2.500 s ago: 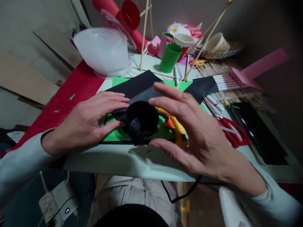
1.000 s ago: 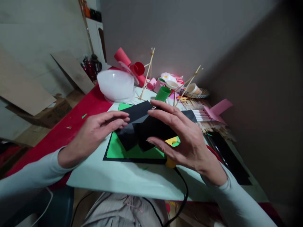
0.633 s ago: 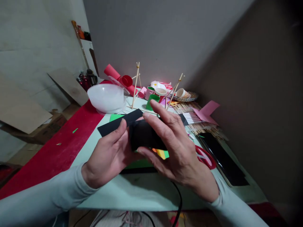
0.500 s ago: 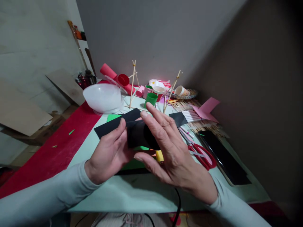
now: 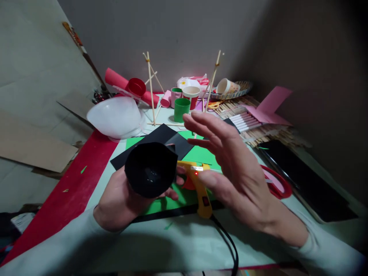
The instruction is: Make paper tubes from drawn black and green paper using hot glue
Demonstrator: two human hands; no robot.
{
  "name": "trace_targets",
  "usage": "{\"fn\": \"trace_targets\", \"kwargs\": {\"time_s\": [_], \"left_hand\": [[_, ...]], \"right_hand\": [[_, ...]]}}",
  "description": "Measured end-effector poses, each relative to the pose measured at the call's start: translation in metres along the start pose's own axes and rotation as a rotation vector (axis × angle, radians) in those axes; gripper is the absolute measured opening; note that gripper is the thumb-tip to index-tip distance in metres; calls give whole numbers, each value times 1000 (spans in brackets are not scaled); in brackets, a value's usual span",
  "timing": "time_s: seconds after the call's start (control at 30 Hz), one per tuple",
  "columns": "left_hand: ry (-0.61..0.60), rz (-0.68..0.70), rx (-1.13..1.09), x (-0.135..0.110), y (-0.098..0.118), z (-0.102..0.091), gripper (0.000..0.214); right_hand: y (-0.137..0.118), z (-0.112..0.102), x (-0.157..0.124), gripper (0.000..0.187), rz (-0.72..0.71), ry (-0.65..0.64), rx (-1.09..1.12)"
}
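Cup (image 5: 151,168), black paper, sits raised above the green sheet (image 5: 198,155), left hand (image 5: 120,201) wrapped around it; right hand (image 5: 238,176) hovers empty, fingers spread, just above the glue gun (image 5: 201,189), lit: burn risk. Tight squeeze could crush cup.

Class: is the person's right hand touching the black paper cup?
Apart. The head view shows the right hand open beside the black paper cup, with the yellow glue gun visible in the gap between them; only the left hand holds the cup.
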State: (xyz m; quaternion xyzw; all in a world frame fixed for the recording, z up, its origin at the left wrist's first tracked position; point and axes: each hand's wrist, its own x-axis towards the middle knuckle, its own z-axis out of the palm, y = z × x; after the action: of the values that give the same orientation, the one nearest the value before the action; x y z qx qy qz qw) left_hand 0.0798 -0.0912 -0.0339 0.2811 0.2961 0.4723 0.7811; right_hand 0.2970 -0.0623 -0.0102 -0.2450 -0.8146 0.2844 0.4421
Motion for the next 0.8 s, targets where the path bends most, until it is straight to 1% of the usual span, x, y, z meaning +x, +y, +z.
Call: {"fn": "trace_targets", "kwargs": {"time_s": [0.1,0.23,0.27,0.3,0.37,0.4,0.47,0.57,0.67,0.73,0.8], "left_hand": [[-8,-21,48,1,2,-3,42],[-91,-86,9,4,0,-10,43],[-124,-115,-10,5,-1,-13,48],[-150,-153,-27,5,-2,-17,58],[-177,-264,-44,6,-2,-25,85],[-188,-333,-42,6,-2,-28,95],[-237,-438,-27,6,0,-31,103],[-275,-453,3,4,2,-32,102],[-290,-463,54,4,2,-33,102],[-314,-470,94,5,1,-33,104],[-289,-480,118,5,0,-34,107]], "right_hand": [[3,-2,0,44,132,46,22],[6,-4,5,30,151,39,-14],[7,-4,6,28,157,39,-17],[8,-5,8,26,173,35,-12],[11,-5,10,24,232,5,22],[12,-5,10,23,265,-28,40],[14,-5,12,22,309,-101,56],[13,-3,12,22,330,-165,40],[11,0,11,19,382,-198,87],[11,1,11,18,399,-206,114],[11,3,9,17,392,-196,116]]}}
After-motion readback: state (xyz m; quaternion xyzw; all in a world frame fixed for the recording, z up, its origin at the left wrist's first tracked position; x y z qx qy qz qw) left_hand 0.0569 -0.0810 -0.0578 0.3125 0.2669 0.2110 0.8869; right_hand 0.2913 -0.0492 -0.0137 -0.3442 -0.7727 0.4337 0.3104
